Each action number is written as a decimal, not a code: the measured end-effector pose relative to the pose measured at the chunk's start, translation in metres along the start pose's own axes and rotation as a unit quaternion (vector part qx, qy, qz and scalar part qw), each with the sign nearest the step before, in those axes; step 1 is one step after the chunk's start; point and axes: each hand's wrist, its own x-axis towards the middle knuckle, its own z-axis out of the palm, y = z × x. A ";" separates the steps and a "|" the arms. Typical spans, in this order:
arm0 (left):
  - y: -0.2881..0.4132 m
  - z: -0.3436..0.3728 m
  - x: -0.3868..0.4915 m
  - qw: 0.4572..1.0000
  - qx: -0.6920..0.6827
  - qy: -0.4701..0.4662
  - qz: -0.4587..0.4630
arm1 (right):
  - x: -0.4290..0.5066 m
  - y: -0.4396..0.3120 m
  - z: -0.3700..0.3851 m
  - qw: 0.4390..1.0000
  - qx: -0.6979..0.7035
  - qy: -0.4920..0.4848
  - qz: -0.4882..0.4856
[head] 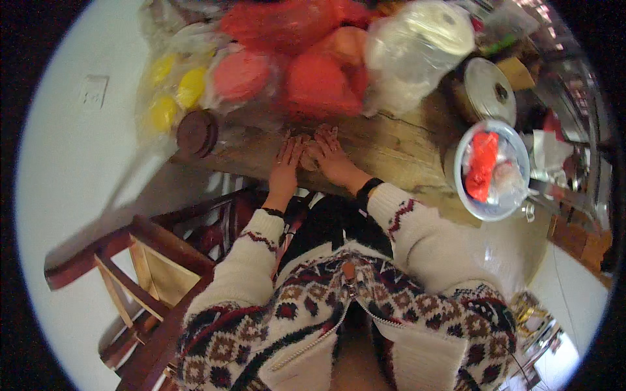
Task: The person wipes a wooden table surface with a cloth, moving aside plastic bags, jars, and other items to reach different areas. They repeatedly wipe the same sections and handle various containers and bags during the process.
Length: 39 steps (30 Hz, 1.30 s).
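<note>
Both of my hands lie close together at the near edge of a worn wooden tabletop (406, 151). My left hand (289, 155) points away from me with its fingers stretched forward. Beside it, my right hand (330, 154) angles in from the right, fingers also extended. A small brownish lump (308, 160) shows between them, touched by the hands. Blur and the fingers hide much of it, so its kind and the grip on it are unclear. Left of my hands, a dark brown round lidded container (196, 133) rests at the table's edge.
Red plastic bags (323, 80), a clear bag with yellow items (168, 93) and a pale plastic bag (415, 54) crowd the table's far side. At right stand a lidded pot (489, 93) and a white bucket (491, 210) of plastic bags. A wooden chair (161, 244) is at left.
</note>
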 end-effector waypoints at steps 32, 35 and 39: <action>0.095 0.022 -0.047 0.994 -0.104 0.006 -0.026 | -0.093 0.023 -0.048 0.996 -0.018 -0.070 -0.056; 0.119 0.029 -0.046 0.995 -0.098 -0.005 0.000 | -0.125 0.033 -0.057 0.997 -0.014 -0.055 -0.043; 0.149 0.034 -0.039 0.992 -0.104 -0.057 0.034 | -0.164 0.045 -0.067 0.999 0.007 -0.052 0.001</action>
